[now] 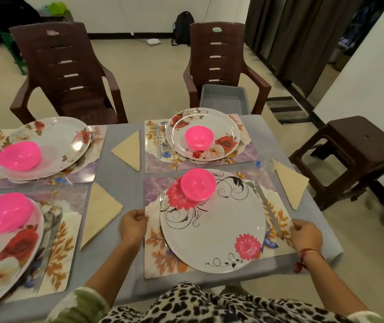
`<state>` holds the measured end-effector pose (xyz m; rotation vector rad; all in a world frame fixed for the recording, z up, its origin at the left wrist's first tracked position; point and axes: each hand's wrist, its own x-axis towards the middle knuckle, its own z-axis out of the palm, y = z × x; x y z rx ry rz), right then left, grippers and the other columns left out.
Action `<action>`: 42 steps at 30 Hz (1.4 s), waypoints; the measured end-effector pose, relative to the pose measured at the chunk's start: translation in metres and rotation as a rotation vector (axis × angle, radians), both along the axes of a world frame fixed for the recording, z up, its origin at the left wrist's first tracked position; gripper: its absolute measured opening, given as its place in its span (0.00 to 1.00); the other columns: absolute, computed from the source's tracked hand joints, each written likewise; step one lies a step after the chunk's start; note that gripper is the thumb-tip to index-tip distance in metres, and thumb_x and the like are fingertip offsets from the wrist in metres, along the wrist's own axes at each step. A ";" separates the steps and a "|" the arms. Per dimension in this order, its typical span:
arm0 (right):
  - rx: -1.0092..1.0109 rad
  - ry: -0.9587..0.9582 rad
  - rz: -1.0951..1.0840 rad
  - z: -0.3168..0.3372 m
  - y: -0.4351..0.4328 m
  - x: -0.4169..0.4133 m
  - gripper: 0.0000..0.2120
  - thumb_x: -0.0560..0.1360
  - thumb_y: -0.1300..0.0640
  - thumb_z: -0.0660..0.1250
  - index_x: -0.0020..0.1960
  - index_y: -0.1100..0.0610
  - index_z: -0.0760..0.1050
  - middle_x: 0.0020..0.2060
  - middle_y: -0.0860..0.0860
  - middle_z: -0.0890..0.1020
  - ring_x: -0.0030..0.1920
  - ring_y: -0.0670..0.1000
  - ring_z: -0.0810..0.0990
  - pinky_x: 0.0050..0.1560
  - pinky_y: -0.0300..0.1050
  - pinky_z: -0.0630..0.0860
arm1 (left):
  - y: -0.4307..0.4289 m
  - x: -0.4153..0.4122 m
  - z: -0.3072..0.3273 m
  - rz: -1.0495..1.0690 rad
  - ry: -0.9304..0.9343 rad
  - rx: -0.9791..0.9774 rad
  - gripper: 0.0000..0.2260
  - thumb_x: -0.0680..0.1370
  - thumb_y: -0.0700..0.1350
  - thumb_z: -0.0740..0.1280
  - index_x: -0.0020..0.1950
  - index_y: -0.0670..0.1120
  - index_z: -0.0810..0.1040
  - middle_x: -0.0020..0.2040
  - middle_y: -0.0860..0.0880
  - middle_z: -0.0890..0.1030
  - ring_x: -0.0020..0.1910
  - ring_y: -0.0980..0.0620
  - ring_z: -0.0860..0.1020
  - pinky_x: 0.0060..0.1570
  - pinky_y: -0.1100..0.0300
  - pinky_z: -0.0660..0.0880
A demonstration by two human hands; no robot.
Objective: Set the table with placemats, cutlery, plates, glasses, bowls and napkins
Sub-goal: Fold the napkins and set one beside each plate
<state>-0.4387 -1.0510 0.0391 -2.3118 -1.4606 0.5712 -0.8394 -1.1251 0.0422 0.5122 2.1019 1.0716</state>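
Both grips were on the near-right placemat (157,261). Left grip (133,226) was curled round its left edge, thumb on top, pinching. Right grip (305,236) was pinching the right edge the same way. Neither held anything else.

The mat lay flat on the grey worktop (125,271), its right edge close to the worktop's right edge. On it was the big white plate (212,234) with pink flowers and black swirls. The pink bowl (198,185) sat upright on the plate's far rim. The knife (269,209) and spoon (251,185) lay on the mat just right of the plate. There was something metal under the plate's left rim, probably a fork, but it was too hidden to be sure.

Folded cream napkin (291,183) lay on the worktop beyond the mat's far right corner. A second napkin (100,212) lay just left of the mat, apart from my left grip.

Far-right placemat (153,165) carried a rose plate (227,129) with a pink bowl (199,137) on it and cutlery on its left. There were two more settings on the left, each with mat, rose plate and pink bowl. A third napkin (129,149) lay between the two far mats.

A grey tray (223,99) sat on the right-hand chair (219,52) behind the worktop. A brown stool (354,145) stood off to the right.
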 end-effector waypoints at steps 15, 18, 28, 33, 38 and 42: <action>0.043 0.132 0.016 0.004 -0.013 -0.020 0.12 0.78 0.64 0.61 0.59 0.65 0.78 0.53 0.62 0.80 0.54 0.62 0.76 0.60 0.56 0.71 | -0.019 -0.020 -0.001 0.026 0.096 0.020 0.09 0.77 0.35 0.65 0.55 0.40 0.81 0.45 0.46 0.80 0.46 0.48 0.78 0.48 0.57 0.73; 0.055 0.138 0.031 0.003 -0.015 -0.020 0.12 0.77 0.65 0.62 0.58 0.65 0.78 0.53 0.62 0.80 0.54 0.62 0.76 0.59 0.55 0.72 | -0.021 -0.023 -0.006 0.023 0.097 0.030 0.09 0.77 0.36 0.66 0.55 0.41 0.81 0.47 0.45 0.81 0.47 0.47 0.79 0.51 0.54 0.76; 0.180 0.014 0.056 0.015 0.020 -0.007 0.15 0.75 0.53 0.67 0.59 0.60 0.77 0.57 0.58 0.76 0.57 0.59 0.75 0.58 0.54 0.74 | -0.022 -0.039 -0.011 -0.003 0.223 0.031 0.15 0.77 0.41 0.67 0.63 0.42 0.74 0.57 0.42 0.77 0.54 0.42 0.76 0.53 0.48 0.75; 0.149 -0.191 0.220 0.026 0.083 -0.005 0.15 0.77 0.58 0.63 0.62 0.61 0.75 0.59 0.61 0.73 0.58 0.62 0.73 0.58 0.55 0.71 | -0.021 -0.037 -0.013 -0.048 0.274 0.066 0.14 0.78 0.41 0.64 0.63 0.40 0.74 0.56 0.40 0.78 0.50 0.47 0.74 0.49 0.51 0.71; -0.020 -0.371 0.275 0.007 0.119 -0.006 0.16 0.80 0.54 0.57 0.61 0.63 0.73 0.56 0.62 0.74 0.56 0.62 0.74 0.55 0.52 0.73 | -0.021 -0.033 -0.017 -0.044 0.266 0.053 0.13 0.79 0.42 0.64 0.63 0.40 0.74 0.54 0.41 0.78 0.51 0.44 0.76 0.50 0.49 0.72; -0.050 -0.435 0.305 -0.005 0.130 -0.007 0.14 0.80 0.57 0.56 0.57 0.64 0.74 0.54 0.62 0.77 0.54 0.63 0.76 0.53 0.52 0.74 | -0.021 -0.027 -0.017 -0.049 0.265 0.034 0.14 0.79 0.44 0.64 0.63 0.42 0.73 0.53 0.43 0.78 0.51 0.45 0.76 0.52 0.48 0.73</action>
